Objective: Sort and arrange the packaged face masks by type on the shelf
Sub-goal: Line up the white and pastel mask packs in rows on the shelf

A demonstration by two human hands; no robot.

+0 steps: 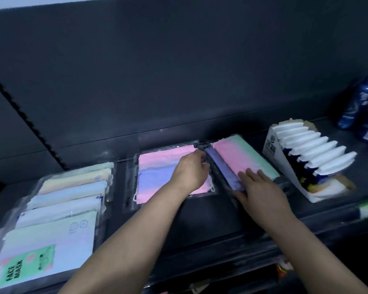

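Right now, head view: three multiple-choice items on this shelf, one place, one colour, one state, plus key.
1. The cardboard display box of white masks stands: A) left of everything B) right of the pink-and-green mask pack C) on the floor.
2. The FACE MASK label is: A) green B) red C) black.
3. The right hand: A) lies flat on the pink-and-green mask pack B) is a fist C) holds a bottle.
1B, box sits to that pack's right; 2A, label is green; 3A, straight fingers rest on the pack.
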